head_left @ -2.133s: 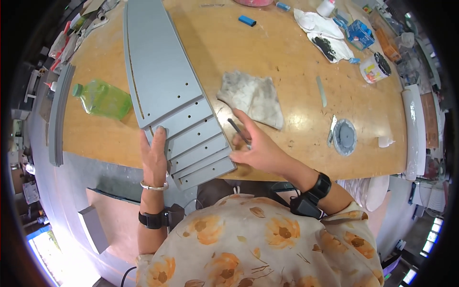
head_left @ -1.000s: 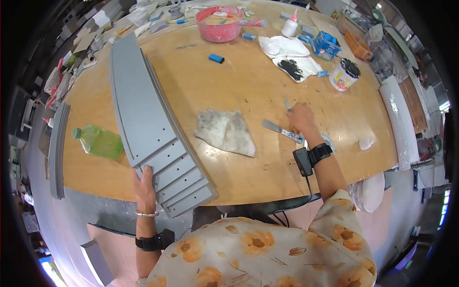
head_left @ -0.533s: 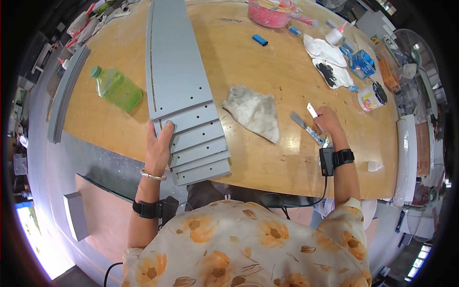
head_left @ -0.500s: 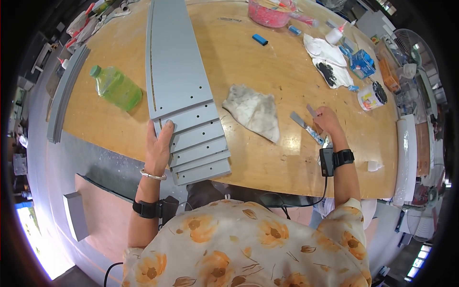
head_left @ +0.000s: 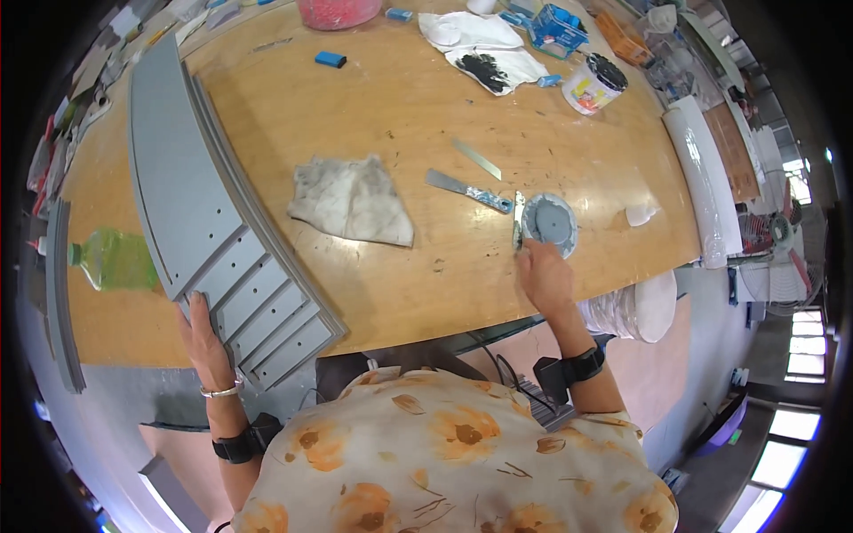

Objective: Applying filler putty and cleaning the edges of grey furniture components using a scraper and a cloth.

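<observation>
My left hand [head_left: 206,342] grips the near left edge of a long grey panel [head_left: 178,160], thumb on top and fingers mostly hidden. The panel has small drilled holes and several cross grooves at its near end; more grey boards lie under it. At the right, my right hand [head_left: 544,275] is closed at the lower end of a small putty knife [head_left: 518,218], its handle hidden in the fingers. Beside that knife sits a round dish of grey paste [head_left: 553,226]. A wider scraper [head_left: 466,190] and a thin metal strip [head_left: 477,159] lie just beyond.
A stained cloth [head_left: 351,200] lies mid-table. Left of the panel is a green bottle [head_left: 115,259] on its side, near stacked grey strips [head_left: 60,302]. Farther off are a blue block [head_left: 330,59], a black-smeared white cloth [head_left: 484,53] and a paint tub [head_left: 593,84].
My right hand has let go of the thin metal strip, now on the table, and closed on the putty knife. The view has shifted right, and the dish of paste is now uncovered.
</observation>
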Demonstrator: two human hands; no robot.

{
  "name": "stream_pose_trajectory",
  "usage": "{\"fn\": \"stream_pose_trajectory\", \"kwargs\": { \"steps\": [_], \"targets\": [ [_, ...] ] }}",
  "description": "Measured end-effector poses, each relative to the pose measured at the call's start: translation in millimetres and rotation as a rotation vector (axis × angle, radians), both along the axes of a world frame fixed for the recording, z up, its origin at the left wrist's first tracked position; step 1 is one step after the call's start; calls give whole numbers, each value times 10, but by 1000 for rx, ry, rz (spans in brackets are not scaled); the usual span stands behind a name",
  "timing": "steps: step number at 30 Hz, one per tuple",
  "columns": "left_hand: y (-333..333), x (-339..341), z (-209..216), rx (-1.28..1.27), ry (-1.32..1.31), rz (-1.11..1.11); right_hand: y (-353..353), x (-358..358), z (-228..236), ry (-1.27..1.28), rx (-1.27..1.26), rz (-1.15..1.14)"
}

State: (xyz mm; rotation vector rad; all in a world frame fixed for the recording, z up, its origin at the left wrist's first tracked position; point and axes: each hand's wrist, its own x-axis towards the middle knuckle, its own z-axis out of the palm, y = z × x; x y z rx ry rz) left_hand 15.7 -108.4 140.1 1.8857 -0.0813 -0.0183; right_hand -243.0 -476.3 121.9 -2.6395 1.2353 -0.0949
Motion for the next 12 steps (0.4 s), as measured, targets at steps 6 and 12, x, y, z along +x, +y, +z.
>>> {"fn": "stream_pose_trajectory", "kwargs": {
  "steps": [6,12],
  "targets": [
    [67,50,-40,117,-100,-21,146,143,-47,-56,7,-23],
    [-9,45,-3,200,-337,-1,-178,464,74,-220,-50,51]
  ]
}}
